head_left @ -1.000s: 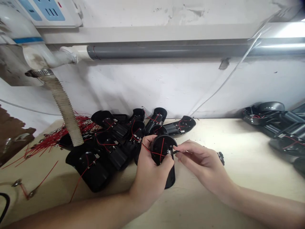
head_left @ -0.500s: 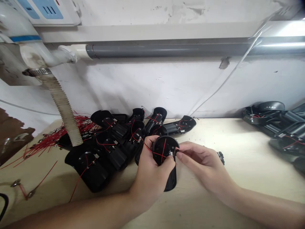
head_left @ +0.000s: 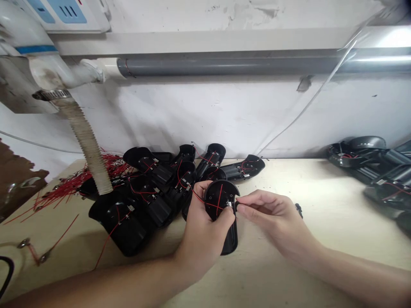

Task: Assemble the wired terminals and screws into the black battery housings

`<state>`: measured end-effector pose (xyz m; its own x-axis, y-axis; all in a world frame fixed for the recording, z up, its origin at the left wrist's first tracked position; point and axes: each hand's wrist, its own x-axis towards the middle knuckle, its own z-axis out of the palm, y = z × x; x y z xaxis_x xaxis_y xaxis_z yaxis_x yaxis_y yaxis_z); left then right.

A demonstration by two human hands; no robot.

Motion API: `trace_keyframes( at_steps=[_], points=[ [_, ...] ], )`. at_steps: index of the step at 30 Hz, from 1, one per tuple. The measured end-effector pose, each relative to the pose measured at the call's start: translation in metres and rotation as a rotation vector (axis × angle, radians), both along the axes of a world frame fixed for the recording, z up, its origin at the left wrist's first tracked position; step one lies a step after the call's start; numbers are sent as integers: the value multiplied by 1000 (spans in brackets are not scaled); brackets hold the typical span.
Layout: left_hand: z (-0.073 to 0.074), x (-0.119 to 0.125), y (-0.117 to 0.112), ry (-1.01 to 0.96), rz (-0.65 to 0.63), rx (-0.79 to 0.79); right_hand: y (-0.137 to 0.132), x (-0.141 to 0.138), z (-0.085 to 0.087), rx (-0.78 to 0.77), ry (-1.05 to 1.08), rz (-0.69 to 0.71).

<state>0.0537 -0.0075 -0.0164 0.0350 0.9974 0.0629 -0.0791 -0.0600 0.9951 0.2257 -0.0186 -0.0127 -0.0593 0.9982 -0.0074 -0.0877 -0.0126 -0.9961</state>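
Observation:
A black plastic housing (head_left: 230,239) with a round, cup-like end is gripped by my left hand (head_left: 205,226). Its thumb presses near a small pale metal piece (head_left: 229,204), and a red wire (head_left: 220,199) crosses inside the round end. On the housing's right edge, my right hand (head_left: 269,212) pinches a small dark part (head_left: 236,204) between thumb and forefinger. Its exact kind is too small to make out. Just left of my left hand lie several similar black housings (head_left: 157,209) with red wires.
A ribbed hose (head_left: 86,143) hangs down to the housings at the left. Behind it spreads a heap of red wires (head_left: 86,182). More black housings (head_left: 387,171) lie at the far right. A small dark cluster (head_left: 299,210) sits behind my right hand. A grey pipe (head_left: 218,67) runs along the wall.
My right hand's fingertips have shifted very slightly at the housing's edge, still pinching. The left hand keeps its hold, and the whole view has moved a little.

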Motion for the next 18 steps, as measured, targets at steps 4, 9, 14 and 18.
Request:
trace_keyframes(
  at_steps=[4, 9, 14, 18],
  points=[
    [-2, 0, -1, -20, -16, 3, 1, -1, 0, 19, 22, 17],
    [-2, -1, 0, 3, -19, 19, 0, -1, -2, -42, 32, 28],
    [-1, -1, 1, 34, -20, 26, -1, -1, -2, -80, 16, 41],
    [-3, -2, 0, 58, -11, 38, -2, -1, 2, -60, -11, 31]
  ],
)
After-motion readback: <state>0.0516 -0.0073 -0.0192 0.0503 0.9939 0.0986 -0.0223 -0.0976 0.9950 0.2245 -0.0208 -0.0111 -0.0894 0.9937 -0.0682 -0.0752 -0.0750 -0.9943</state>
